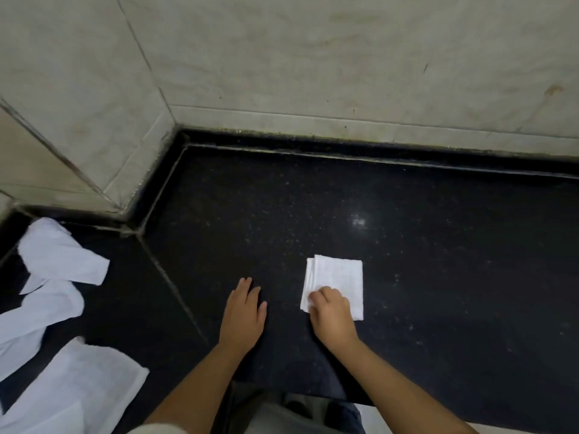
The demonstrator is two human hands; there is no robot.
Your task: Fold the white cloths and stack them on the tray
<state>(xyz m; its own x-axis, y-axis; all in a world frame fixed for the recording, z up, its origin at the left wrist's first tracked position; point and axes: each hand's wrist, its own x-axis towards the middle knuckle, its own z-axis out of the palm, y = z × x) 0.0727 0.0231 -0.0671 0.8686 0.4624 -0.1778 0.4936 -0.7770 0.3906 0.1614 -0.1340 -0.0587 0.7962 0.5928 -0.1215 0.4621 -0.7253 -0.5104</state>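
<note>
Our right hand pinches the folded cloth at its near-left corner on the desk; its long axis runs away from us. Our left hand rests flat and empty, nearer the unfolded cloths.

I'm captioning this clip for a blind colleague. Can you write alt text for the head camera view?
The right hand grips the near corner of a small folded white cloth on a black stone counter, while the left hand rests flat and open beside it. Several unfolded white cloths lie heaped at the far left, against a pale tiled wall.
</note>
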